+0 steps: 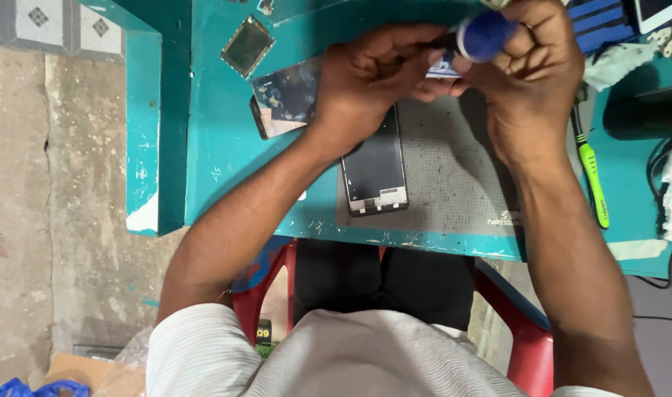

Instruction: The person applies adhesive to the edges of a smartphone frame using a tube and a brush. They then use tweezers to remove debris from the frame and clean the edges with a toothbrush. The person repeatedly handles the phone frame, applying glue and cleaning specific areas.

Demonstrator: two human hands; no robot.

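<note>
Head view: my right hand (531, 70) grips a light, rigid blue-capped tube (477, 40) round its body, my left hand (365, 81) pinching its slippery tip.

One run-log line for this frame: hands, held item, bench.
left hand: pinching small tube tip | right hand: gripping blue-capped tube | black phone frame: flat on grey mat | green-handled tool: on teal table
</note>
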